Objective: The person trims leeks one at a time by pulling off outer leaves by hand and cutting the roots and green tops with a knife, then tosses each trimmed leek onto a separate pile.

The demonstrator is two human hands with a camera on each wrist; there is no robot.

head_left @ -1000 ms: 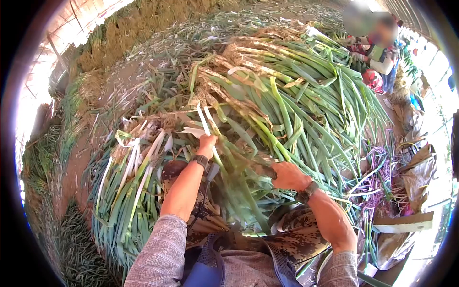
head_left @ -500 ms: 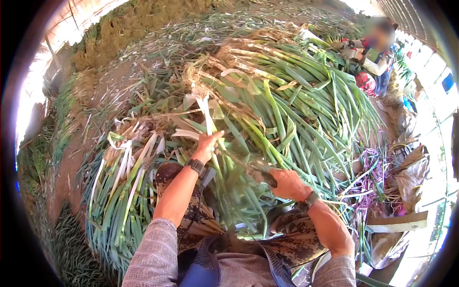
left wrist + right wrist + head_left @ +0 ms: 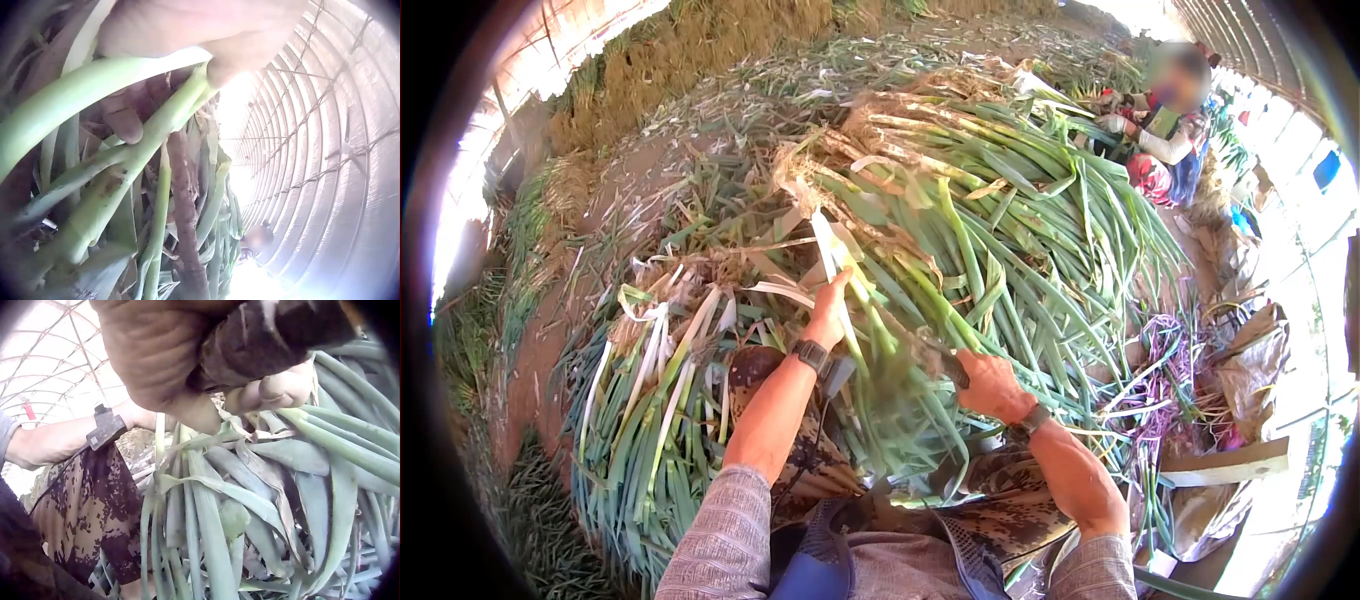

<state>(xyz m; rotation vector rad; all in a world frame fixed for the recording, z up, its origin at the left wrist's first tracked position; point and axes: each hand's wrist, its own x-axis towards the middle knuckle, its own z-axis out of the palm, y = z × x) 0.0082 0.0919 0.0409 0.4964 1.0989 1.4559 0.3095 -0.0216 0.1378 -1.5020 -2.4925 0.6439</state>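
My left hand [image 3: 830, 310] grips a couple of green onions [image 3: 826, 245] by their white stalks, roots pointing away and green leaves trailing towards my lap. In the left wrist view, a pale stalk [image 3: 156, 122] runs out below the palm. My right hand [image 3: 992, 386] holds a knife by its dark handle [image 3: 952, 368], beside the trailing leaves. The blade is blurred among the greens. In the right wrist view the wrapped, dirt-marked handle [image 3: 250, 350] lies across the curled fingers, and cut or bent leaves [image 3: 212, 531] hang below.
A large heap of untrimmed green onions [image 3: 1020, 210] lies ahead and to the right. Cleaned ones [image 3: 650, 375] lie on my left. Loose leaves cover the ground. Another person [image 3: 1170, 140] sits at the far right, near a pale board [image 3: 1225, 462] and purple strands [image 3: 1165, 375].
The left hand keeps its grip on the stalks, which have shifted slightly. The right hand with the knife has moved a little beside the leaves. The view has also shifted slightly.
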